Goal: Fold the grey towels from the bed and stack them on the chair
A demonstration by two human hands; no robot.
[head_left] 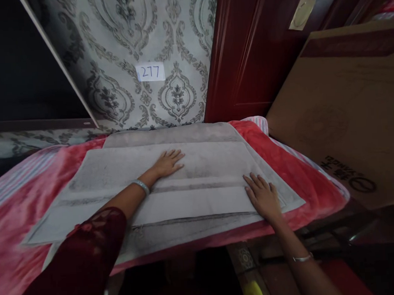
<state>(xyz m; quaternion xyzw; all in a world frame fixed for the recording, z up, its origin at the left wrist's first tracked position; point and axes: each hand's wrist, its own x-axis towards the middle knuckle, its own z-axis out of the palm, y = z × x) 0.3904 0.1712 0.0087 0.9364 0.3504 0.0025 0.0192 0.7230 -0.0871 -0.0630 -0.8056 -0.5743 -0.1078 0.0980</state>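
A grey towel (125, 178) with darker stripes lies folded and spread flat on a red blanket (295, 168). My left hand (167, 163) rests palm down near the towel's middle, fingers stretched out flat. My right hand (262, 196) presses flat on the towel's near right corner, fingers apart. Neither hand holds anything. A bracelet circles each wrist.
The red blanket covers a table or bed against a patterned wall with a paper label (150, 72) reading 277. A dark red door (261, 50) stands behind. A large cardboard sheet (348, 111) leans at the right. A dark screen (18, 60) fills the upper left.
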